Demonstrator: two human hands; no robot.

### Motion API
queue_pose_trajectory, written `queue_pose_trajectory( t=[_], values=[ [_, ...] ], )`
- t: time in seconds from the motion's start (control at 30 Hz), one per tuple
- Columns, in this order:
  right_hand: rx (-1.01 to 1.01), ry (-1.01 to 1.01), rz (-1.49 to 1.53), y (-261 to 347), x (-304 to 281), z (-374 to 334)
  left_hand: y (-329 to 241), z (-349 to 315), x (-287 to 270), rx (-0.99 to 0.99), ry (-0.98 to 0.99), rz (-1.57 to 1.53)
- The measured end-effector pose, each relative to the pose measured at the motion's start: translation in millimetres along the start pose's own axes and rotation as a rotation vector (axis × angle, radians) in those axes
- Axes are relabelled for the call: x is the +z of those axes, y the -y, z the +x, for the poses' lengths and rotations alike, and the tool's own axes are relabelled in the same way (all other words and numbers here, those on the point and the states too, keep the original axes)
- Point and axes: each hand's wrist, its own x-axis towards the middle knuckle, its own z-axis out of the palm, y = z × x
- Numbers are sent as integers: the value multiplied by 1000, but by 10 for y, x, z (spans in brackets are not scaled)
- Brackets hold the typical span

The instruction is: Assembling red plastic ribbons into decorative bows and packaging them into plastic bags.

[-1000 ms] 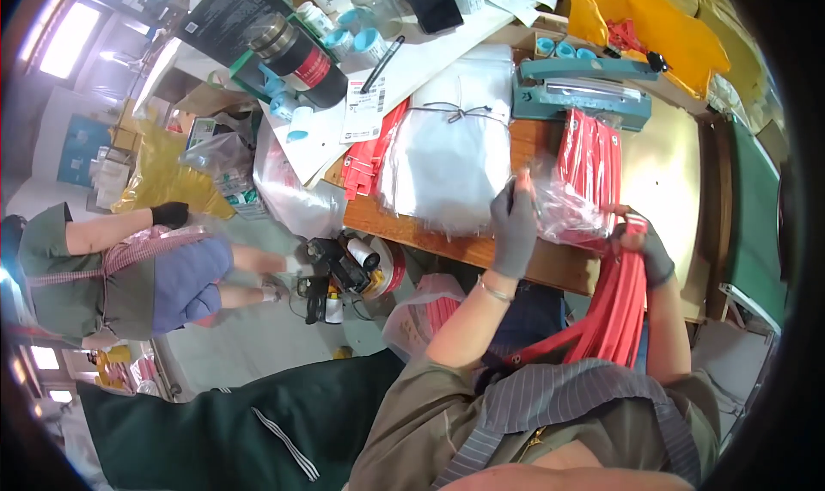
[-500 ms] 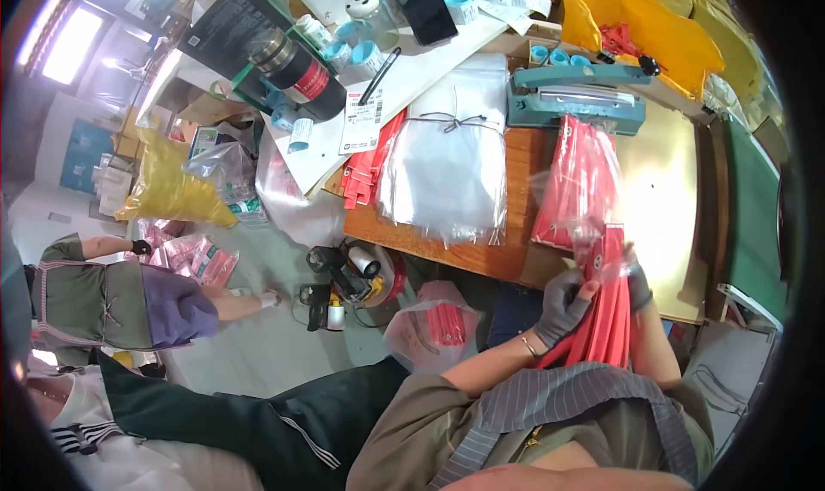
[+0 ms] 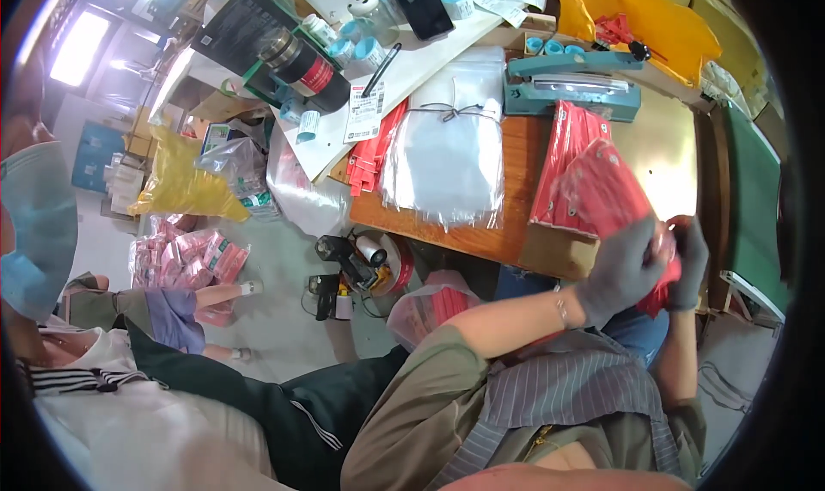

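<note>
Gap between clear bags (image 3: 443,168) and red packs (image 3: 559,168) — sealer (image 3: 526,101) beyond.

Packet of red strips (image 3: 601,181): crinkled clear plastic, glossy. Gloves (image 3: 620,266): matt knit-looking cloth. Table (image 3: 521,168): wood, smooth, faint sheen. Bag stack (image 3: 443,164): smooth clear plastic, glossy (strong glare across middle). Impulse sealer (image 3: 571,100): teal, smooth casing. Thermos (image 3: 314,76): shiny metal collar, matt dark body. Apron (image 3: 567,392): matt striped cloth.

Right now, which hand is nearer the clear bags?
Left. The left hand is to the right of the clear bags and lower in the view, apart from them; the right hand is farther right, beyond the left.
</note>
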Motion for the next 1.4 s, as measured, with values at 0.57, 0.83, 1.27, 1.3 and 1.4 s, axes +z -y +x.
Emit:
queue_pose_trajectory(
  t=[0.57, 0.83, 1.27, 1.3, 1.4],
  values=[
    [-98, 73, -308, 266, -176, 1098, 608, 1353, 310, -23, -103, 42],
    [105, 766, -407, -275, 675, -523, 967, 977, 105, 46, -282, 137],
    [595, 713, 256, -481, 1135, -1075, 1080, -73, -387, -88, -12, 333],
    [794, 762, 412, -364, 1002, -1071, 1081, -22, -424, -90, 44, 292],
    [1014, 784, 673, -286, 702, -1039, 1157, 96, -455, -95, 120, 241]
  ],
)
